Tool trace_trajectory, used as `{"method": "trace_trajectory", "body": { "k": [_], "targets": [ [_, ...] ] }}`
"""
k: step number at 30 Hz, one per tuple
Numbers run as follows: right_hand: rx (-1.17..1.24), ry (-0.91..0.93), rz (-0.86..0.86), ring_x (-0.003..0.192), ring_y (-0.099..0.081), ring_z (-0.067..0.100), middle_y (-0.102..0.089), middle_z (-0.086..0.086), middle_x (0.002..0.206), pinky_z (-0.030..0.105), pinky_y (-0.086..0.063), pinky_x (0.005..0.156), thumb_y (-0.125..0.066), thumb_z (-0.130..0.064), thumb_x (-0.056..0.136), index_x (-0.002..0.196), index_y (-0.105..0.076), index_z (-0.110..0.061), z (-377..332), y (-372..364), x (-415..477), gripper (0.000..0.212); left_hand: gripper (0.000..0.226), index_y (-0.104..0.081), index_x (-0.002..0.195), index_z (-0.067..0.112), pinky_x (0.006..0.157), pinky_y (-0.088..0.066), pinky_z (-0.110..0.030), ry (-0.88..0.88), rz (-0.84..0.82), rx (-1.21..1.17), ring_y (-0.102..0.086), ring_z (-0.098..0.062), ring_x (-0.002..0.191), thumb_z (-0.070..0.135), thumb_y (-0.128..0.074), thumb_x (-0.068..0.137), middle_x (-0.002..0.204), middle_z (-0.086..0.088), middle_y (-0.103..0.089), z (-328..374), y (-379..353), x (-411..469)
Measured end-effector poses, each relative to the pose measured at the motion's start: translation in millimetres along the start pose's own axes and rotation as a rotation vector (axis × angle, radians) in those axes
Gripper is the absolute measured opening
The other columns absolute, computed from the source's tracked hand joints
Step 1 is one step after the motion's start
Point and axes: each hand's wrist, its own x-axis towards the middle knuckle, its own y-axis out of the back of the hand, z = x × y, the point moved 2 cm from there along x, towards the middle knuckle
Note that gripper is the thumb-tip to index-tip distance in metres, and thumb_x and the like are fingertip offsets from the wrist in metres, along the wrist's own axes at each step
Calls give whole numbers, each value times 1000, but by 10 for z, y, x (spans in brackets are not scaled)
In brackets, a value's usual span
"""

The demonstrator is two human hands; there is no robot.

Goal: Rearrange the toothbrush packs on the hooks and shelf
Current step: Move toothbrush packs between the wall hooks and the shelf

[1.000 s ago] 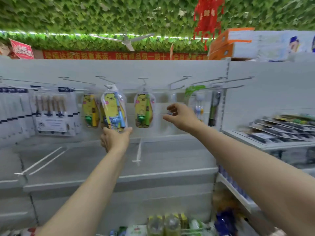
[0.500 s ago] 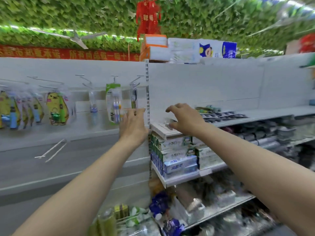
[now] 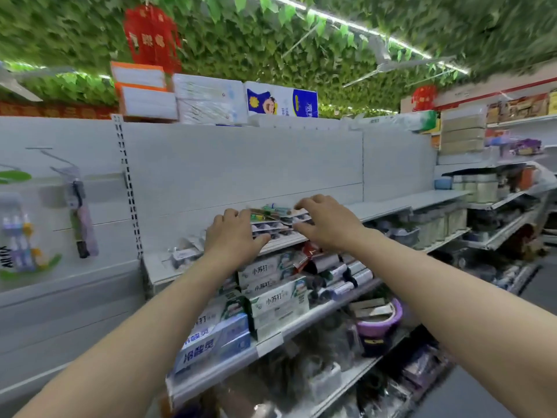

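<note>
The grey back panel [image 3: 241,164] fills the middle of the frame. A long grey shelf [image 3: 391,203] runs along its foot from centre to right. Under that shelf, at lower centre, white and green toothpaste boxes [image 3: 277,300] are stacked on a lower shelf.

Both your forearms reach up from the bottom edge and meet at the centre of the frame. There the stack of toothbrush packs [image 3: 277,220] lies flat on the shelf, near its front edge.

Your right grip [image 3: 325,224] is clamped on the right part of the stack, with the fingers curled over the top and far side and the thumb against the near edge. Your left grip [image 3: 238,236] covers the left end of the stack, its thumb stretched rightward along the shelf's front lip. Its fingers are hidden behind the knuckles, so you cannot tell whether it holds the packs or only rests on them.

At the left edge, a clear multi-brush pack [image 3: 18,236] hangs against the panel. Just right of it, a slimmer single toothbrush pack [image 3: 81,218] hangs from a wire hook [image 3: 57,159]. A small blurred pack [image 3: 184,253] lies on the shelf left of your left grip.
</note>
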Motion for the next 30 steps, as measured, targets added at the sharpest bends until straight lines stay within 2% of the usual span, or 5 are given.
{"method": "trace_trajectory", "body": {
  "k": [10, 17, 24, 27, 30],
  "targets": [
    [35, -33, -56, 131, -47, 23, -42, 4, 150, 40, -46, 100, -54, -52, 97, 146, -44, -24, 1701, -200, 980, 57, 72, -36, 149, 18, 107, -39, -48, 31, -55, -53, -34, -35, 137, 60, -53, 93, 151, -12, -38, 1010, -902, 1512],
    [133, -31, -92, 121, -56, 24, -42, 3, 150, 40, -47, 98, -53, -53, 97, 146, -43, -23, 2695, -629, 1665, 58, 71, -40, 147, 18, 105, -39, -46, 155, -60, 39, -38, -35, 136, 62, -51, 92, 148, -12, -43, 1223, -1500, 2263],
    [237, 97, -215, 120, -57, 23, -47, 4, 146, 39, -46, 98, -53, -56, 96, 144, -44, -22, 3364, -1228, 2489, 59, 69, -50, 136, 15, 102, -43, -45, 384, -53, 101, -44, -35, 130, 67, -49, 91, 142, -11, -49, 1203, -2036, 2841],
    [283, 141, -233, 121, -56, 23, -49, 3, 144, 39, -45, 97, -55, -55, 96, 142, -46, -21, 3494, -1434, 2813, 58, 64, -54, 129, 13, 94, -45, -42, 445, -11, 146, -50, -35, 119, 65, -46, 93, 130, -12, -58, 1176, -2133, 2993],
    [342, 175, -279, 125, -53, 22, -52, 4, 141, 38, -44, 98, -56, -55, 95, 141, -47, -22, 3493, -1679, 3049, 57, 69, -52, 132, 13, 95, -44, -43, 528, 15, 173, -49, -36, 118, 68, -45, 91, 129, -13, -58, 1089, -2206, 3086]
  ]
}}
